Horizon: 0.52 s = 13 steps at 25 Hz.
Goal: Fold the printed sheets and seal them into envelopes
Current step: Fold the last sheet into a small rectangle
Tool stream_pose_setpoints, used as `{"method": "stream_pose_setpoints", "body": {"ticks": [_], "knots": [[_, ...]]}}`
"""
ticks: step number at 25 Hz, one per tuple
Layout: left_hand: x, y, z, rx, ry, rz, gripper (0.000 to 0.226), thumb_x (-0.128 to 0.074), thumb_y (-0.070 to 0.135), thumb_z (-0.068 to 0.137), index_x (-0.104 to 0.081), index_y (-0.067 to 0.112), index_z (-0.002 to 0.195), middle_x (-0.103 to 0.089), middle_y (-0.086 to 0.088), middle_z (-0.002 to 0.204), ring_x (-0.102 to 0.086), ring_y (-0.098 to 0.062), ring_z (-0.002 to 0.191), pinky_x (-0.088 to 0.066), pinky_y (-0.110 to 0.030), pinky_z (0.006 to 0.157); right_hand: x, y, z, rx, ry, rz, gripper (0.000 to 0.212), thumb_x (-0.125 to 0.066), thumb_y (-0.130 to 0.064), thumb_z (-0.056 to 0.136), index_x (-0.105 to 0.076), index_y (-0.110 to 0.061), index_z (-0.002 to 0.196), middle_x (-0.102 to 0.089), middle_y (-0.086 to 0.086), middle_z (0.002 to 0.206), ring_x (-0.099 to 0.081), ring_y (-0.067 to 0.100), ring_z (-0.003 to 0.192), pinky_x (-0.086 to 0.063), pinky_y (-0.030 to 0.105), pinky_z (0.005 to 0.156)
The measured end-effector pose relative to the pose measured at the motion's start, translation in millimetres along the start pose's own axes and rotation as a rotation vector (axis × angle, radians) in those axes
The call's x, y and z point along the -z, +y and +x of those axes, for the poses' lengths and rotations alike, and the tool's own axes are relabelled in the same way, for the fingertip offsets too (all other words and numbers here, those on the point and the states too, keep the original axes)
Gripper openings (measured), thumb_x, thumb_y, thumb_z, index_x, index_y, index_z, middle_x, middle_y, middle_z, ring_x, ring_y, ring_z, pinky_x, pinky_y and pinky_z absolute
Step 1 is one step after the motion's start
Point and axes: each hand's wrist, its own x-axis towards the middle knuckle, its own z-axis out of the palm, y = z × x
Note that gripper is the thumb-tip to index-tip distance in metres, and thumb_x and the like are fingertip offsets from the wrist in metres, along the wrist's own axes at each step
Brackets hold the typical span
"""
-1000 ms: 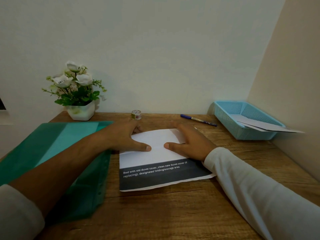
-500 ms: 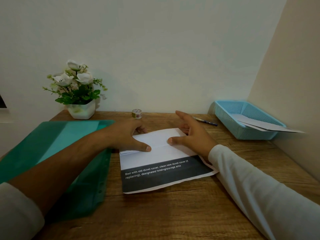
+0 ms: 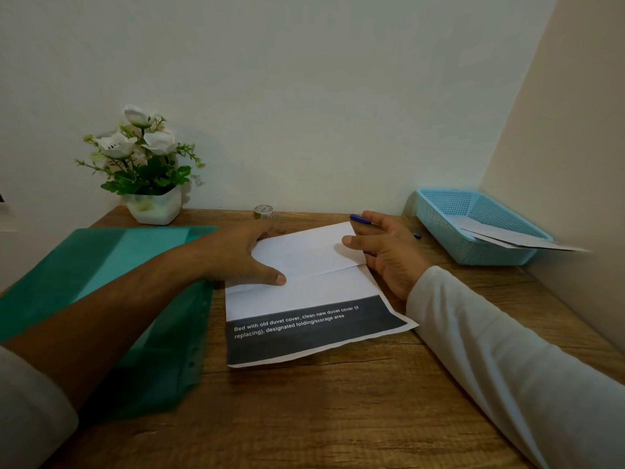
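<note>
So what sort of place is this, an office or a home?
Probably a small desk in a corner, home or office: a wooden desktop with a green translucent plastic folder, a light-blue perforated plastic tray and a white pot of white flowers.

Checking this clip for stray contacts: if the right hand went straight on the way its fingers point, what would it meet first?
Most likely the pen, which lies just beyond the right hand on that line. Depth is unclear, so the fingers may pass above the pen rather than strike it.
</note>
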Motion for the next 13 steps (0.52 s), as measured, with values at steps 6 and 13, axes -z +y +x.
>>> {"method": "stream_pose_setpoints", "body": {"ticks": [6,13], "knots": [[8,7,-4,-0.134,0.372,0.101,0.043,-0.081,0.027,0.081,-0.064,0.029,0.122,-0.068,0.006,0.117,-0.063,-0.015,0.102,-0.055,-0.039,0.086,4,4,0,0.268,0.044,-0.237,0.071,-0.077,0.011,0.080,-0.054,-0.023,0.138,-0.075,0.008,0.106,-0.074,0.019,0.094,-0.062,0.040,0.082],[1,12,-5,-0.220,0.357,0.388,0.018,-0.068,0.046,0.088,-0.068,0.033,0.101,-0.068,0.011,0.098,-0.062,-0.013,0.091,-0.050,-0.034,0.071,13,8,6,0.564,0.023,-0.989,0.029,-0.067,0.001,0.085,-0.072,-0.027,0.088,-0.070,-0.012,0.091,-0.065,0.006,0.091,-0.059,0.038,0.086]]}}
